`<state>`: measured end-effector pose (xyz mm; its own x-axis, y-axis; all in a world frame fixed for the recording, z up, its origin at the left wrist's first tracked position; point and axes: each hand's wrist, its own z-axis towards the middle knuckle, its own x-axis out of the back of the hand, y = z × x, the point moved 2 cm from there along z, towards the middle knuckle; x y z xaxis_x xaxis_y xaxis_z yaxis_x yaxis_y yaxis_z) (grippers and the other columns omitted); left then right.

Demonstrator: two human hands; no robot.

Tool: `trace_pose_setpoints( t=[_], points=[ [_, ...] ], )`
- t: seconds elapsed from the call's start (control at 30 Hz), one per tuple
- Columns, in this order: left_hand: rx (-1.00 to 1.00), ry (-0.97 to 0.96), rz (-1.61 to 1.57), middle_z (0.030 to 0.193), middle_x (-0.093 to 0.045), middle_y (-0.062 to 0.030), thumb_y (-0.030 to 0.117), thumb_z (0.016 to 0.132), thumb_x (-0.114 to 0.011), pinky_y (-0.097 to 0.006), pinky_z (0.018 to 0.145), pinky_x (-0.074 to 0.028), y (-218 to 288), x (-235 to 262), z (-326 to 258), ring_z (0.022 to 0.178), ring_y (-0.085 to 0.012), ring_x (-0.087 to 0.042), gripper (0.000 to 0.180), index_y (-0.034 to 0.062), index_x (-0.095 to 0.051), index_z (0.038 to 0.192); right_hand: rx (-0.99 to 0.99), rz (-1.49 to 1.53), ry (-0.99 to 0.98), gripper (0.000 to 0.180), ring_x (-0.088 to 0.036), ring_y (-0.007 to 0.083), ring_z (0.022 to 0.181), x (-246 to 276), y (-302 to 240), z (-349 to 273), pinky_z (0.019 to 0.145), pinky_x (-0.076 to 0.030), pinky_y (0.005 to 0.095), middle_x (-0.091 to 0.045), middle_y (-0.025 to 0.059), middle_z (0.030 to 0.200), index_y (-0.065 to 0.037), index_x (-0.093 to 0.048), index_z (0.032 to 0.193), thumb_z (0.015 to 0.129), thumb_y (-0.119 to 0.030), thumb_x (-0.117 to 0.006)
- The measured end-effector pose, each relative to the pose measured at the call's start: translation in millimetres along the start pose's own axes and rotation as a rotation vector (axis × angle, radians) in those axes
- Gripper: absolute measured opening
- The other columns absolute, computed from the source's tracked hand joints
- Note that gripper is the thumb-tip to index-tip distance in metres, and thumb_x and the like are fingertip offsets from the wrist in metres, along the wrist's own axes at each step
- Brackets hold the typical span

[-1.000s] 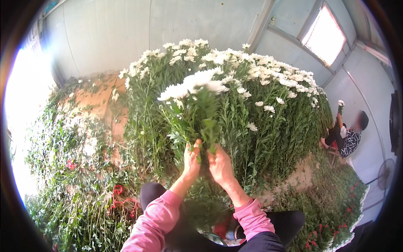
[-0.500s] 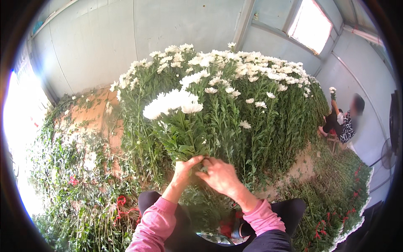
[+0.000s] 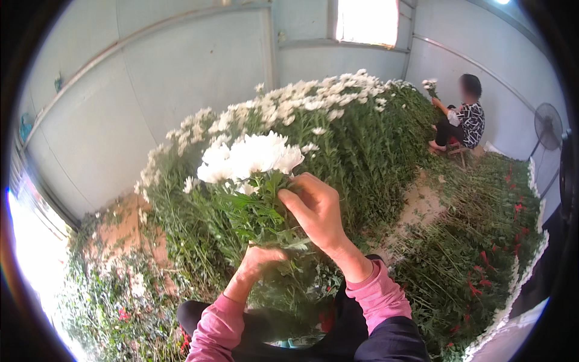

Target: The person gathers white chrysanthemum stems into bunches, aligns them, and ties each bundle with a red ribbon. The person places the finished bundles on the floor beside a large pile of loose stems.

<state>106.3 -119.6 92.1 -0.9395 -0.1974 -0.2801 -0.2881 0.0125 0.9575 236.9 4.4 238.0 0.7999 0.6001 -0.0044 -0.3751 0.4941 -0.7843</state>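
Observation:
A bunch of white chrysanthemums (image 3: pixel 250 160) stands upright before me, blooms on top and green leaves below. My left hand (image 3: pixel 260 258) is closed round its stems low down, with leaves covering part of the fingers. Higher up, on the right side of the bunch, my right hand (image 3: pixel 316 214) has bent fingers closed at the leaves just under the blooms. Its fingertips are partly hidden there. Behind the bunch rises a long bank of cut white chrysanthemums (image 3: pixel 356 139) with leafy stems.
Loose stems and leaves (image 3: pixel 129 304) litter the ground at left. More stems lie at right among red ties (image 3: pixel 476 283), their white blooms along the outer edge. Another person (image 3: pixel 467 120) sits on a stool (image 3: pixel 461 154) at far right, holding flowers. A fan (image 3: pixel 547 127) stands by the wall.
My right hand has moved up from beside the left hand to just below the blooms. My left hand sits slightly lower. The view has turned right, showing more of the other person.

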Motion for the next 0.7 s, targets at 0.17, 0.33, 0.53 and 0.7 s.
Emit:
trace_pose_setpoints(
  t=[0.17, 0.33, 0.53, 0.7],
  points=[
    [-0.044, -0.043, 0.056, 0.113, -0.065, -0.0088, 0.011, 0.068, -0.091, -0.033, 0.087, -0.052, 32, -73, 12, 0.101, -0.0181, -0.061, 0.068, -0.0041, -0.057, 0.124, 0.105, 0.201, 0.178, 0.017, -0.048, 0.0030, 0.064, 48, -40, -8, 0.056, -0.038, 0.0204, -0.055, -0.0005, 0.081, 0.004, -0.061, 0.101, 0.089, -0.006, -0.068],
    [-0.122, -0.173, 0.236, 0.117, -0.064, -0.0095, 0.008, 0.068, -0.089, -0.034, 0.089, -0.052, 92, -161, 16, 0.105, -0.0197, -0.062, 0.065, 0.0000, -0.059, 0.126, 0.149, 0.113, 0.186, 0.025, -0.054, 0.0044, 0.069, 107, -75, -23, 0.062, -0.045, 0.0219, -0.060, 0.0003, 0.093, -0.001, -0.060, 0.114, 0.090, -0.005, -0.065],
    [-0.298, -0.256, 0.793, 0.107, -0.071, -0.0127, 0.011, 0.069, -0.088, -0.037, 0.082, -0.057, 183, -186, 34, 0.092, -0.0199, -0.069, 0.046, 0.0044, -0.069, 0.110, 0.079, 0.523, 0.212, 0.039, -0.059, 0.0105, 0.107, 174, -77, -41, 0.094, -0.048, 0.0270, -0.062, 0.0059, 0.119, 0.002, -0.052, 0.130, 0.092, -0.002, -0.064],
    [-0.256, -0.145, 1.481, 0.089, -0.073, -0.0145, 0.017, 0.061, -0.089, -0.034, 0.073, -0.053, 223, -181, 26, 0.078, -0.0195, -0.068, 0.046, -0.0032, -0.068, 0.097, 0.094, 0.515, 0.267, 0.073, -0.043, 0.0266, 0.135, 222, -39, -86, 0.110, -0.035, 0.0401, -0.039, 0.0143, 0.151, -0.007, -0.030, 0.150, 0.087, -0.014, -0.066]
  ],
)
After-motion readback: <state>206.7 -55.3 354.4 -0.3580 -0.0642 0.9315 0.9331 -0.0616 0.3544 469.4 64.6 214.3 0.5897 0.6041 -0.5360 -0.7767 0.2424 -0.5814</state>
